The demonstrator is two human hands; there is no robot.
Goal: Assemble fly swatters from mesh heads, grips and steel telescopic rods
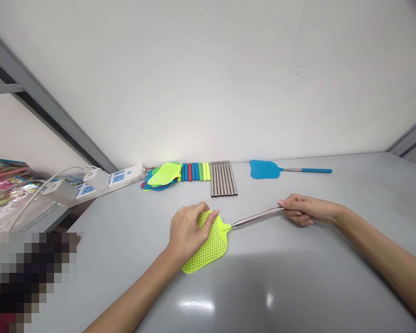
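Observation:
A yellow-green perforated fly swatter head (211, 245) is gripped by my left hand (189, 229), with the thumb on top and the fingers over its far edge. A metal rod (256, 216) runs from the head's neck to the right. My right hand (300, 209) is closed around the rod's far end, which is hidden inside the fingers. Beyond my hands, a row of metal tubes (223, 179) lies side by side. Left of them are several coloured handle grips (195, 172) and a pile of swatter heads (164, 175).
A blue fly swatter (265, 169) with a blue grip lies near the wall at the back right. At the left, a power strip (128, 174) carries white plugs and cables. Plastic-wrapped colourful items (10, 189) sit beyond the left edge of the grey table (298, 286).

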